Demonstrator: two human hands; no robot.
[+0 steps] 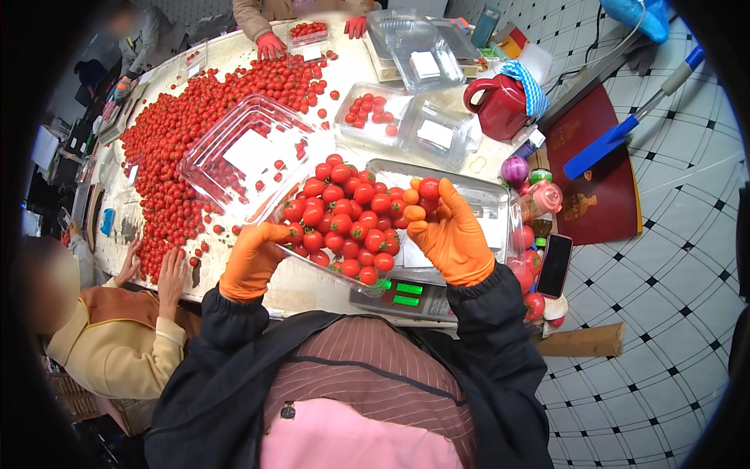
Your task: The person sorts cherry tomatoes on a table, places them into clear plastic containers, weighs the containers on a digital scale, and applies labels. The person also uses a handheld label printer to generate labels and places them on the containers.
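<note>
My left hand [251, 262], in an orange glove, grips the left side of a clear plastic box [319, 268] heaped with cherry tomatoes [341, 223]. The box's clear lid [209, 173] stands open on its far left side. Over the right end of the box, my orange-gloved right hand [453, 238] pinches a single cherry tomato [429, 188] between thumb and fingers. Just beneath the box and my right hand is a digital scale [433, 306] with lit green digits. A metal tray [488, 191] lies on the scale.
A big pile of cherry tomatoes [176, 133] covers the table's left side. Co-workers' hands [172, 281] and red gloves [270, 47] work around it. Clear boxes [418, 55], a red jug [500, 105], an onion [515, 170] and a phone [555, 266] stand or lie along the right.
</note>
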